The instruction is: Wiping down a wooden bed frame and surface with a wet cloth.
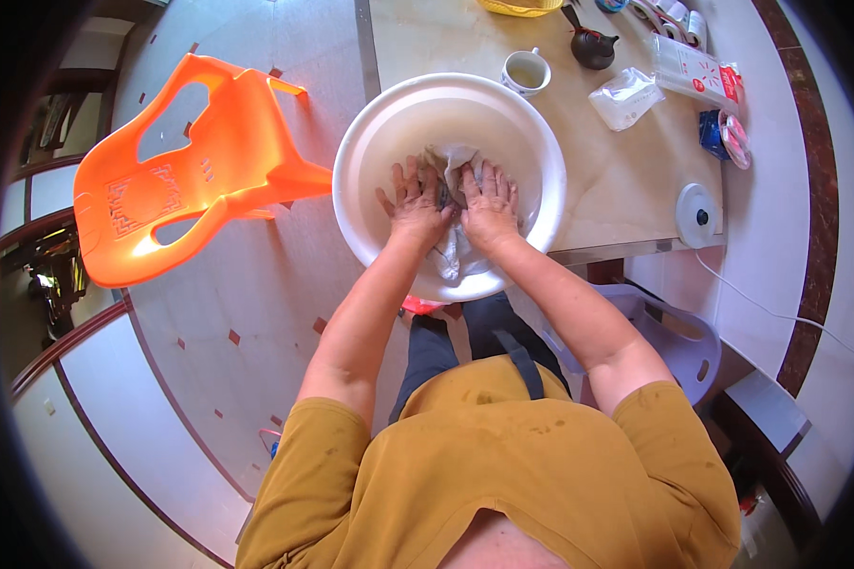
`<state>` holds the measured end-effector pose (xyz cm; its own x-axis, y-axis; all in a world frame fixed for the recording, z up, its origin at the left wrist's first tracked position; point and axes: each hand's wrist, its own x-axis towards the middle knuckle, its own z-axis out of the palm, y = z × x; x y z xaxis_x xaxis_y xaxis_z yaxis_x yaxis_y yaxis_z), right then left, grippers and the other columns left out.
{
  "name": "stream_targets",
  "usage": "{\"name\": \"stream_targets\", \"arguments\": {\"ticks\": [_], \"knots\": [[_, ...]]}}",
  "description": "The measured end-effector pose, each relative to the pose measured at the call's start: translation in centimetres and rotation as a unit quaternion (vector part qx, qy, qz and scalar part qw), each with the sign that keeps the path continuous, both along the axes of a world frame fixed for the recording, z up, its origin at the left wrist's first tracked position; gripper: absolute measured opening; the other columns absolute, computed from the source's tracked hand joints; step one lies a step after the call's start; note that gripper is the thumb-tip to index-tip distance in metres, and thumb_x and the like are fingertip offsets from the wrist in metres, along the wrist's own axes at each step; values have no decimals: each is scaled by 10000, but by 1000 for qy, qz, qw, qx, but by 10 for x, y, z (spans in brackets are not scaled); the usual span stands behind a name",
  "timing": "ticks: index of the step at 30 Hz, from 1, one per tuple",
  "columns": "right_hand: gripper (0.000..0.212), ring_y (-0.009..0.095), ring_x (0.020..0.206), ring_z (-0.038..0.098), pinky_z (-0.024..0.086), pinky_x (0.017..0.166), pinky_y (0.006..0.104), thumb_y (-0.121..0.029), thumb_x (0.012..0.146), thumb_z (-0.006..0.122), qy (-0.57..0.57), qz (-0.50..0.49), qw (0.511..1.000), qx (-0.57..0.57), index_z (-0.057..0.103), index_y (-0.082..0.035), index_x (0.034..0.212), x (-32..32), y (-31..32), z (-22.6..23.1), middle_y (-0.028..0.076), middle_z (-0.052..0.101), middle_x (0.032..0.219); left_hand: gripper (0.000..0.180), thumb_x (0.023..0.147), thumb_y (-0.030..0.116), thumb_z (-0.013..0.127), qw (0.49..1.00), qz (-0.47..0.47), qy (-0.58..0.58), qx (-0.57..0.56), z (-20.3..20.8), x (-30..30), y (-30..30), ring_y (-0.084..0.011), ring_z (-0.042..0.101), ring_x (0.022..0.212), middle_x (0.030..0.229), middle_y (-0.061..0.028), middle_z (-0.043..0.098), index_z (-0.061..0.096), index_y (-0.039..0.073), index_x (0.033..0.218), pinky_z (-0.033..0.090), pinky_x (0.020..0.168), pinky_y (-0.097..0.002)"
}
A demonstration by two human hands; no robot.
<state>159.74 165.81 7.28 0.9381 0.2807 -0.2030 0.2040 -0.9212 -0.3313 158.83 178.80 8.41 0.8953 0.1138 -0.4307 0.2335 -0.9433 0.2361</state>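
Observation:
A large round white basin (446, 82) is in front of me, with cloudy liquid inside. In it lies a bunched, wet, whitish-grey cloth (452, 254), partly covered by my hands. My left hand (416, 203) is at the cloth's left side, palm down, with its fingers spread toward the far wall of the basin. Pressed on the cloth's right side is my right hand (490, 203), its fingers stretched out and slightly apart. Both palms and the cloth beneath them are hidden from above.
An orange plastic armchair (176, 180) stands left of the basin. The table (626, 180) at right bears a mug (526, 72), a dark teapot (590, 45), a clear plastic bag (626, 99) and a round white lid (696, 214). A pale purple chair (697, 351) stands near my right arm.

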Motion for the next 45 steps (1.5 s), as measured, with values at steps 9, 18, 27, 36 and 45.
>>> {"name": "stream_targets", "arguments": {"ticks": [9, 18, 27, 36, 45], "knots": [[568, 322, 1271, 256, 206, 1026, 472, -262, 742, 560, 140, -83, 985, 55, 416, -134, 1276, 21, 4, 21, 161, 312, 1349, 523, 741, 253, 590, 996, 53, -52, -49, -20, 10, 17, -301, 305, 1189, 1325, -149, 282, 435, 138, 1227, 282, 938, -466], [414, 177, 912, 534, 420, 818, 294, -474, 824, 517, 567, -325, 435, 620, 596, -89, 956, 48, 5, 22, 62, 582, 991, 91, 651, 54, 488, 871, 156, -238, -400, 49, 13, -37, -203, 484, 694, 764, -83, 483, 517, 18, 729, 412, 622, -307], [270, 146, 783, 572, 487, 697, 319, -343, 890, 450, 456, -334, 493, 662, 579, -106, 903, 37, 5, 22, 45, 578, 835, 140, 649, 72, 543, 907, 10, -315, -280, 73, 20, -44, -314, 514, 717, 771, -124, 492, 496, 62, 781, 441, 645, -392], [311, 233, 883, 586, 476, 791, 390, -289, 902, 431, 401, -459, 518, 600, 540, -13, 996, 22, -1, 41, 126, 592, 976, 220, 686, 129, 574, 933, -26, -330, -139, -4, 24, 29, -314, 545, 757, 867, -103, 525, 544, 133, 904, 452, 662, -427], [832, 389, 1320, -93, -41, 997, 592, -498, 748, 581, 549, -345, 551, 525, 186, -135, 1384, 3, 0, 116, 96, -76, 1471, 331, 671, 189, 648, 981, 72, -157, -82, 12, 16, 22, -293, 534, 950, 947, -155, 559, 580, 54, 965, 440, 783, -339]]}}
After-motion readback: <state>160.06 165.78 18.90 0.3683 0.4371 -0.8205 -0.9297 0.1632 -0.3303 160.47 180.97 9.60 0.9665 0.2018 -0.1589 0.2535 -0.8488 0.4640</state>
